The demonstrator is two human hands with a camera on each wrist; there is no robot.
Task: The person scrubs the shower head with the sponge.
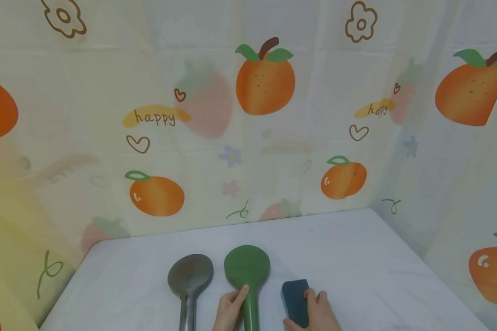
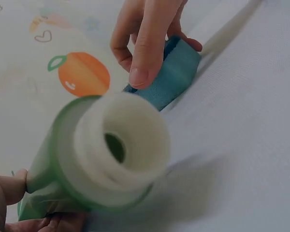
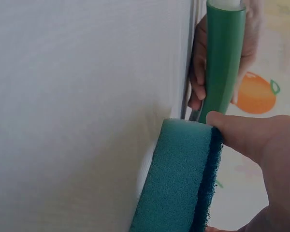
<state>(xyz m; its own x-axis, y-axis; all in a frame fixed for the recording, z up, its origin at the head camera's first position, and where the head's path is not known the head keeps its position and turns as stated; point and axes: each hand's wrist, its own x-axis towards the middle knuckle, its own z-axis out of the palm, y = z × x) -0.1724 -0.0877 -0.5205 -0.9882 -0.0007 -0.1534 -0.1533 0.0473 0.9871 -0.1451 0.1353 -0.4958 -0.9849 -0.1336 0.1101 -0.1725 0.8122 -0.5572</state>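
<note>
A green handheld shower head (image 1: 246,266) is gripped at the neck of its handle by my left hand (image 1: 228,310), thumb on top. Its hollow white connector end (image 2: 150,140) faces the left wrist camera. To the right, a teal scouring sponge (image 1: 295,301) with a darker scouring side is held by its edges between the thumb and fingers of my right hand (image 1: 318,315). In the right wrist view the thumb presses near the end of the sponge (image 3: 179,169). Whether the sponge touches the table cannot be told.
Left of the green shower head lies a grey shower head (image 1: 190,275), its handle running toward me. A white-covered table (image 1: 356,257) lies beneath everything. Behind and beside it hangs a curtain (image 1: 298,133) printed with oranges.
</note>
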